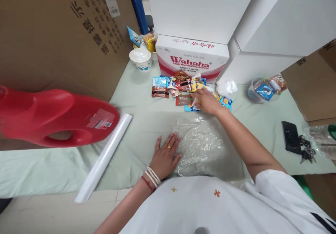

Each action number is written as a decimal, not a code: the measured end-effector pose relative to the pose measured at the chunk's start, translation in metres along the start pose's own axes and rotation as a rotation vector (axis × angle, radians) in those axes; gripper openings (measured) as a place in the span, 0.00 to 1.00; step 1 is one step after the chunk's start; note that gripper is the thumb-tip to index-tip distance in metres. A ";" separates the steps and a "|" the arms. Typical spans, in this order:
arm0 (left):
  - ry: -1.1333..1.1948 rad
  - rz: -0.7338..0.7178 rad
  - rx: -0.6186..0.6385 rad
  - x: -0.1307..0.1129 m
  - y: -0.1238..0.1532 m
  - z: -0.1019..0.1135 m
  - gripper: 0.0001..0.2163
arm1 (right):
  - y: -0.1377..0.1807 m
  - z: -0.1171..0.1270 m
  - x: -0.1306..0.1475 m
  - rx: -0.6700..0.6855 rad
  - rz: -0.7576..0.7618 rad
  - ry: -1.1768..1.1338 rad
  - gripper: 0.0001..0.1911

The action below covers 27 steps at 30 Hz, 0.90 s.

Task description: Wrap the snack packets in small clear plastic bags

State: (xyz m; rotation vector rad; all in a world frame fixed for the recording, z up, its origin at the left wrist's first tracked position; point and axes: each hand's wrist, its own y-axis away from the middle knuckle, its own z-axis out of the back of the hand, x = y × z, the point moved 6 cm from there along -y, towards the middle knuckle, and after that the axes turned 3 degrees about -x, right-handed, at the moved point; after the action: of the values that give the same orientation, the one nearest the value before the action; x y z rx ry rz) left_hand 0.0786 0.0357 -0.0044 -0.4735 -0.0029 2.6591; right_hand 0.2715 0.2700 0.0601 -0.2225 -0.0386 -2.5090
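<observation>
My left hand (166, 153) lies flat and open on the pale green cloth, its fingertips on the left edge of a clear plastic bag (201, 144) spread in front of me. My right hand (206, 101) reaches forward into a pile of small snack packets (181, 85) and closes on a small white packet (195, 102). A brown packet (183, 100) lies just left of that hand. The pile sits in front of a white and red Wahaha carton (193, 57).
A red plastic jug (55, 116) lies at the left beside a roll of clear film (105, 155). A paper cup (141, 59) stands at the back, a tub of snacks (262, 90) at the right. A black phone (291, 136) and keys (307, 152) lie far right. Cardboard boxes surround the table.
</observation>
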 end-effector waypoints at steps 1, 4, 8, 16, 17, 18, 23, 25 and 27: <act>0.004 -0.003 0.002 0.000 -0.001 0.000 0.28 | -0.008 -0.006 0.012 0.013 0.046 0.001 0.27; 0.013 -0.009 0.006 0.001 -0.002 0.001 0.28 | -0.029 -0.025 0.031 0.051 0.048 0.049 0.24; 0.032 0.003 0.000 0.001 -0.002 0.002 0.28 | -0.025 -0.017 0.030 -0.056 -0.004 -0.014 0.23; 0.055 0.004 -0.042 0.002 -0.003 0.002 0.33 | 0.068 0.030 0.033 0.204 -0.029 -0.701 0.24; 0.053 0.001 -0.042 0.003 -0.003 0.002 0.33 | 0.082 0.024 0.042 0.316 -0.003 -0.751 0.23; 0.049 -0.001 -0.042 0.003 -0.003 0.002 0.33 | 0.094 0.017 0.052 0.399 0.024 -0.780 0.23; 0.028 -0.008 -0.038 0.003 -0.005 0.002 0.32 | 0.111 -0.009 0.072 0.273 0.003 -0.454 0.17; 0.015 -0.015 -0.034 0.002 -0.005 0.002 0.32 | 0.099 -0.007 0.059 0.158 -0.079 -0.338 0.15; 0.004 -0.018 -0.032 0.002 -0.004 0.001 0.32 | 0.076 0.003 0.032 0.032 -0.212 -0.286 0.16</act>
State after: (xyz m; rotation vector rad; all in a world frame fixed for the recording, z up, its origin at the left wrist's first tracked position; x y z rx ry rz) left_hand 0.0782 0.0407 -0.0034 -0.4873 -0.0486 2.6436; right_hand 0.2912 0.1899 0.0662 -0.5901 -0.2282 -2.6634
